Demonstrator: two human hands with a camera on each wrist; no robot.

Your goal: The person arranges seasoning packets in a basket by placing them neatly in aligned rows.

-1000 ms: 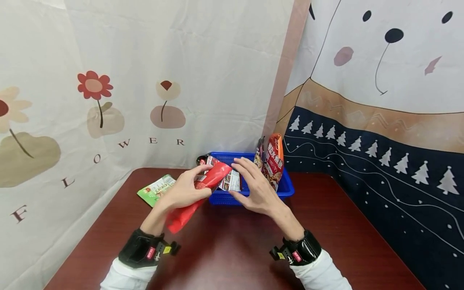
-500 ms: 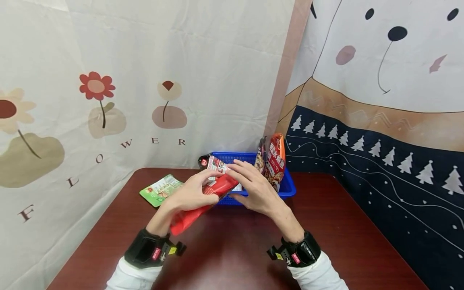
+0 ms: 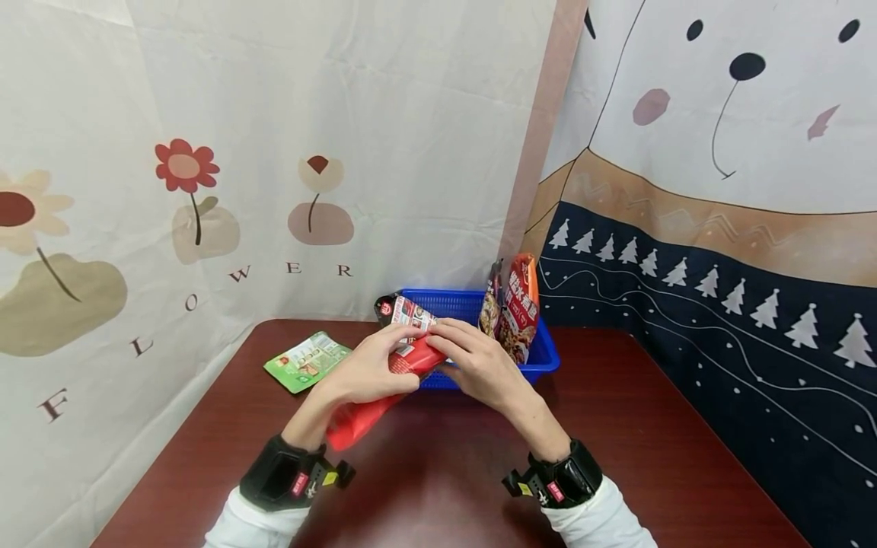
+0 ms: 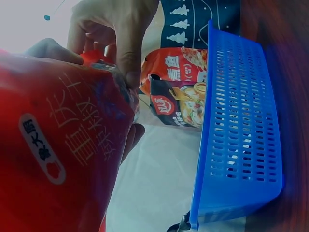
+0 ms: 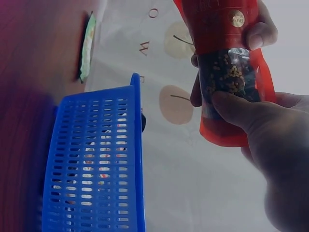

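Observation:
Both hands hold a red plastic food pouch [image 3: 363, 422] above the table, in front of a blue basket. My left hand [image 3: 373, 369] grips its middle, fingers over the far side and thumb on the near side. At the upper right end, my right hand [image 3: 483, 365] pinches it. The right wrist view shows my right thumb [image 5: 236, 108] across a clear window with dark contents and pale yellow specks; the fingers are mostly hidden behind. White and gold Chinese lettering covers the pouch [image 4: 63, 130] in the left wrist view.
The blue perforated basket [image 3: 546, 358] stands at the table's back. An orange-red packet [image 3: 521, 308] and a dark packet [image 3: 490, 304] stand at its right; a black-and-white packet [image 3: 411, 313] leans at its left. A green packet [image 3: 308, 361] lies on the table [image 3: 651, 426].
My left hand has carried the red pouch slightly right. My right hand, apart from the pouch a second ago, has closed its fingers and thumb on its upper end.

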